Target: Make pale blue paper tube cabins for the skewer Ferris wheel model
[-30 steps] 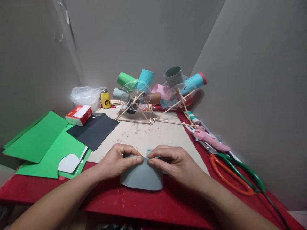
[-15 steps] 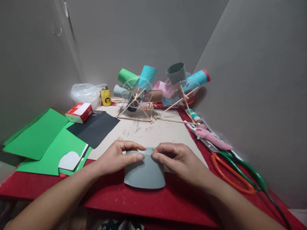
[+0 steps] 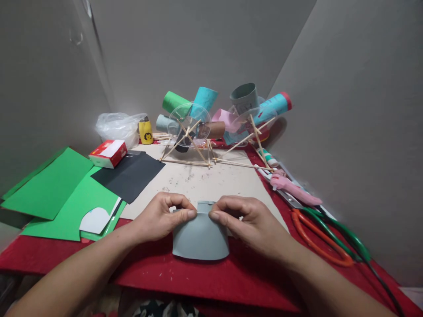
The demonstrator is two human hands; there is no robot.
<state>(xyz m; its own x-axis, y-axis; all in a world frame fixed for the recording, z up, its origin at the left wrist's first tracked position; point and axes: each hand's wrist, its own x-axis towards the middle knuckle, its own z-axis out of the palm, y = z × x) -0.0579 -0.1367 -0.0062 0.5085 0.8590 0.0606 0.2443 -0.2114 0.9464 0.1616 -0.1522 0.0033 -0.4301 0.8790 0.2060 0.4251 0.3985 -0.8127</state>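
Note:
A curved grey-blue sheet of craft paper or foam point(image 3: 201, 240) hangs between my hands over the table's front part. Its top edge is folded over, and a narrow strip of it stands up between my fingers. My left hand point(image 3: 167, 215) pinches the upper left of that edge with thumb and forefinger. On the upper right, my right hand point(image 3: 246, 222) pinches the same edge, thumb in front. The sheet's far side is hidden.
Two wheel models of sticks, clear discs and coloured paper tubes point(image 3: 205, 103) stand at the back. Green sheets point(image 3: 49, 187), a black sheet point(image 3: 128, 176) and a red box point(image 3: 108, 153) lie left. Scissors point(image 3: 322, 237) and a pink glue gun point(image 3: 294, 189) lie right.
My left thumb and forefinger have closed together on the sheet's top edge. The strip between my hands now shows more. My right hand keeps its pinch.

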